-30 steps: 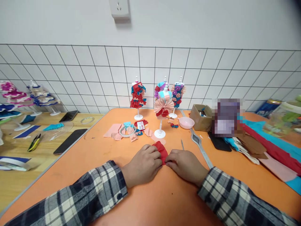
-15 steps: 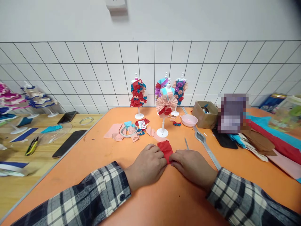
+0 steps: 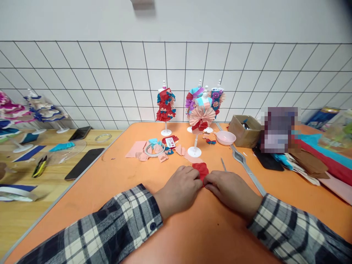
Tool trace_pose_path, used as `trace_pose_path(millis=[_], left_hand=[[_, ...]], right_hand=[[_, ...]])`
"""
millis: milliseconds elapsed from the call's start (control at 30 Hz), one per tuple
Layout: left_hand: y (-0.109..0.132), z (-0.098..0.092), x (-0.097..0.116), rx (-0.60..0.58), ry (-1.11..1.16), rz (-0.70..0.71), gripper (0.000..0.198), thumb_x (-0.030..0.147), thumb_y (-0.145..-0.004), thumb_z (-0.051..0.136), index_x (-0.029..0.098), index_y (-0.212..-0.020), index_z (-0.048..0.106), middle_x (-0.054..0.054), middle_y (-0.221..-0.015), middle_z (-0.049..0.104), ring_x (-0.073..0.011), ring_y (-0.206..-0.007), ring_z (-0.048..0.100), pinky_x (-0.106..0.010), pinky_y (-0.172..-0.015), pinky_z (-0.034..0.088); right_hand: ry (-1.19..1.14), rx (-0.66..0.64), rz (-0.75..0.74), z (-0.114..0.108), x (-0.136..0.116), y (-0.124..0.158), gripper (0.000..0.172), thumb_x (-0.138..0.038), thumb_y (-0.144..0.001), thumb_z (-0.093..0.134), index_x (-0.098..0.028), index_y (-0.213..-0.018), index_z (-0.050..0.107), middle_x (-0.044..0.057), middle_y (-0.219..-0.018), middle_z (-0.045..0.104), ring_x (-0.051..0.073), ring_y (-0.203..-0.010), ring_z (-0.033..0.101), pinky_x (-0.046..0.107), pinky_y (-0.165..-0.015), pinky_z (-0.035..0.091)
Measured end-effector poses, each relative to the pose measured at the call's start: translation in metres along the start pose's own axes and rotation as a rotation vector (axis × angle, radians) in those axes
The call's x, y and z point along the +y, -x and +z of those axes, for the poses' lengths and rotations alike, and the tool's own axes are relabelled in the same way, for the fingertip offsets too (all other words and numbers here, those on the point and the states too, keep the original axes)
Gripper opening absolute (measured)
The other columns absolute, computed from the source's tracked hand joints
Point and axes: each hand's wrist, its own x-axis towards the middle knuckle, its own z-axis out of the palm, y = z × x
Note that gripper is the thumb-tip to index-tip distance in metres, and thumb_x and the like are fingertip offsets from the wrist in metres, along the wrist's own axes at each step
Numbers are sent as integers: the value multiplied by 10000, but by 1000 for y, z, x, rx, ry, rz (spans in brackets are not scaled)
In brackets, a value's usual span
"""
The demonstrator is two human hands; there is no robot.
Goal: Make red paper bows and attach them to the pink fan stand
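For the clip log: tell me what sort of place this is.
Likely a paper-craft worktable: dressed mini mannequins, pink paper scraps, red paper pinched between left hand and right hand.

Small card (image 3: 170,142): printed marks, too small for us to read.
Blue can (image 3: 317,116): lettering blurred; we read nothing.
Legible text: we found none.

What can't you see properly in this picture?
Red paper: head view, near part hidden under the left hand and right hand.
Blurred patch: head view, pixelated, nothing can be told.
Cardboard box: head view, contents too small.
Wall socket: head view, cut off by the top edge.
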Motion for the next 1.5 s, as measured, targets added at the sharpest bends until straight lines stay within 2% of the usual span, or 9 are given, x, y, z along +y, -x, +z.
trace_pose_path(millis=[200, 333, 467, 600, 833, 967, 1133, 1333, 1500], left_hand=[[0, 6, -3, -8, 88, -27, 223, 260, -957, 447, 215, -985, 664, -38, -818, 660, -188, -807, 589, -325, -746, 417], [-1, 5, -4, -37, 93, -70, 245, 279, -952, 460, 207, -901, 688, -43, -787, 650, -190, -779, 585, -318, -710, 423], [-1, 1, -3, -6, 38, -43, 274, 285, -952, 450, 210, -862, 697, -53, -808, 642, -204, -795, 572, -325, -688, 423], [0, 0, -2, -5, 50, 8, 269, 258, -955, 432, 199, -911, 691, -63, -814, 654, -199, -802, 593, -319, -724, 444], [-1, 0, -1, 6, 136, -48, 234, 259, -950, 453, 217, -954, 683, -45, -834, 675, -190, -790, 605, -302, -721, 457], [-3, -5, 2, -6, 113, -78, 217, 231, -935, 475, 201, -887, 684, -48, -843, 658, -189, -800, 582, -300, -717, 449], [-2, -5, 1, -28, 37, -46, 219, 237, -940, 469, 202, -886, 679, -33, -765, 659, -189, -727, 586, -316, -684, 424], [1, 0, -4, 1, 0, -7, 208, 245, -945, 467, 202, -905, 666, -35, -778, 669, -187, -760, 599, -317, -705, 414], [1, 0, -5, -21, -66, 41, 140, 197, -907, 518, 191, -900, 658, -26, -745, 658, -181, -719, 571, -328, -678, 394]], right_hand=[[-75, -21, 13, -1, 2, -1, 202, -269, -886, 487, -243, -944, 678, 23, -932, 687, 174, -842, 614, 273, -723, 399], [-53, -22, 22, -3, -1, -1, 190, -231, -869, 492, -246, -885, 681, 10, -878, 671, 163, -801, 604, 267, -701, 390], [29, 9, 26, -3, -5, 1, 198, -262, -896, 466, -231, -838, 652, 15, -909, 651, 155, -769, 596, 261, -644, 366], [50, 7, 3, -2, -6, 2, 172, -277, -905, 468, -235, -865, 630, 10, -887, 665, 163, -789, 605, 262, -640, 359], [20, 13, 35, 3, -4, 1, 158, -284, -902, 486, -253, -911, 641, 7, -904, 679, 177, -823, 612, 273, -661, 356], [35, -1, 33, 1, -6, 0, 192, -262, -908, 470, -237, -872, 656, 20, -906, 659, 160, -805, 595, 264, -648, 340], [34, -12, 50, -1, -7, -1, 182, -259, -905, 478, -232, -845, 648, 13, -854, 658, 160, -796, 593, 262, -638, 331], [6, 5, 44, 0, -3, -1, 190, -288, -910, 480, -253, -934, 665, 22, -868, 668, 178, -846, 597, 270, -661, 346], [32, 26, 13, 1, -3, -1, 245, -275, -924, 451, -232, -863, 685, 30, -864, 641, 161, -822, 577, 263, -667, 348]])
